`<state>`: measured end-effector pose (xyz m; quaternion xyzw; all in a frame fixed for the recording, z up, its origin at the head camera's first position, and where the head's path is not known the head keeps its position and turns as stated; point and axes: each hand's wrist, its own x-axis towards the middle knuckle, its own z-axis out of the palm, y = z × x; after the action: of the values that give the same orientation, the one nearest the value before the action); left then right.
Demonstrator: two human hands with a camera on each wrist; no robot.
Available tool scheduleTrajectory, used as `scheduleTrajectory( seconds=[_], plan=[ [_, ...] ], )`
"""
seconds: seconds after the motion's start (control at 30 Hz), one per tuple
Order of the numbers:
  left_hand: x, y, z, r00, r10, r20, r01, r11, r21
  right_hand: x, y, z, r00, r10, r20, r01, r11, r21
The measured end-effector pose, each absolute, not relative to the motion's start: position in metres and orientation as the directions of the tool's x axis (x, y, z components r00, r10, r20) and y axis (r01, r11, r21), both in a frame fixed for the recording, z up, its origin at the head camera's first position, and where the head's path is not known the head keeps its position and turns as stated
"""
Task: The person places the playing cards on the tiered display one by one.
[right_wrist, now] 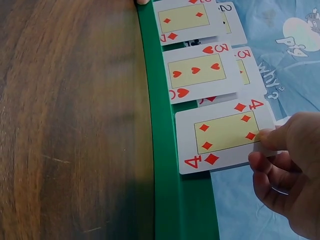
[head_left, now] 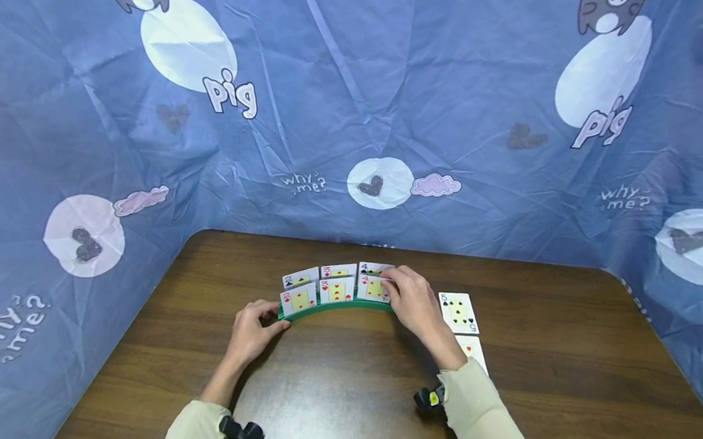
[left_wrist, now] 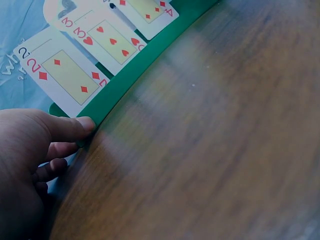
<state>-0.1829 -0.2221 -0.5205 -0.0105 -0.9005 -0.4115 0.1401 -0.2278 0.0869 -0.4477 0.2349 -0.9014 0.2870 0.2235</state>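
A curved green card holder (head_left: 337, 304) stands on the table with playing cards upright in two rows. Its front row shows the two of diamonds (head_left: 298, 299), three of hearts (head_left: 336, 290) and four of diamonds (right_wrist: 225, 137). Behind them rise a black two (head_left: 299, 279), a red three (head_left: 337, 270) and a black four (head_left: 372, 268). My left hand (head_left: 252, 327) grips the holder's left end, thumb on its front edge. With thumb and fingers, my right hand (head_left: 415, 304) pinches the four of diamonds by its upper right edge; the card's bottom sits at the holder's slot.
Right of the holder, a five of spades (head_left: 458, 313) lies face up on the wooden table (head_left: 572, 367). Below it lies a card with red hearts (head_left: 470, 351), partly covered by my right forearm. A blue printed cloth (head_left: 308, 129) hangs behind the table.
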Motion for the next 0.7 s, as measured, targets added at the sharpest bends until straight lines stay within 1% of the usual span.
scheduleTrajectory(
  seconds=[0.4,0.7],
  plan=[
    [-0.1829,-0.2211,-0.5195,-0.963,-0.095,0.252,0.129,0.659,0.741,-0.2256,0.0883,-0.4476,-0.776,-0.331,0.538,-0.578,0.715,-0.393],
    [-0.1816,-0.2205,-0.5194,-0.958,-0.095,0.270,0.141,0.664,0.734,-0.2253,0.0870,-0.4549,-0.775,-0.358,0.521,-0.588,0.710,-0.387]
  ],
)
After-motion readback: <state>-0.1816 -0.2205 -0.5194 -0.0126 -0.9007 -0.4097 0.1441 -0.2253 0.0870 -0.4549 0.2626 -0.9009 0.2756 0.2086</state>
